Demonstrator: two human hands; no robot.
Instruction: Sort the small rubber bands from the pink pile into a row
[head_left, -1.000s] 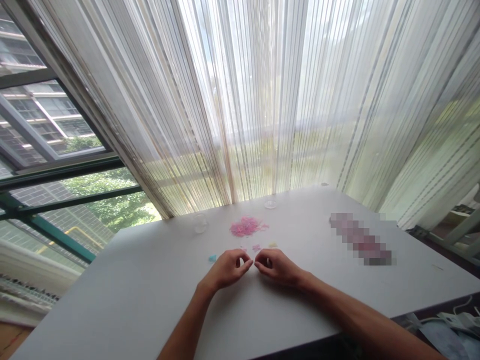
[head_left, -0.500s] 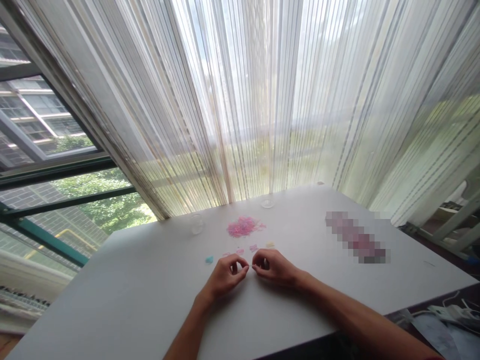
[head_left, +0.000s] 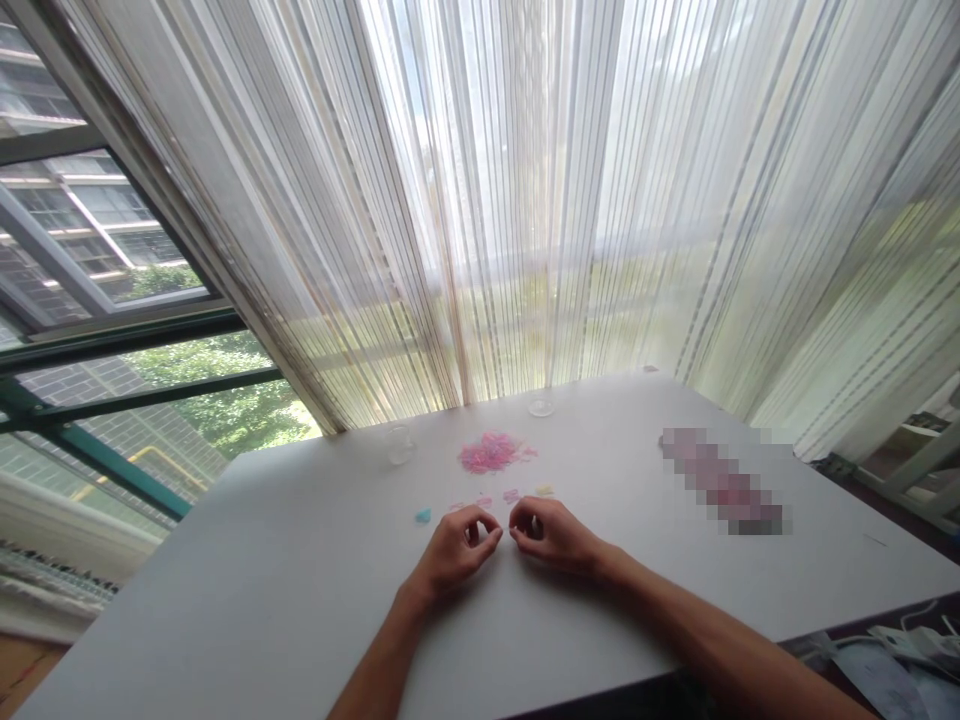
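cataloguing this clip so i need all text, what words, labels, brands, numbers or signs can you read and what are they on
None readable.
Pink pile, blue piece: no lettering made out at this size.
Pixelated patch: any text is hidden.
Pale sheet, lower right: too blurred to tell if it bears print.
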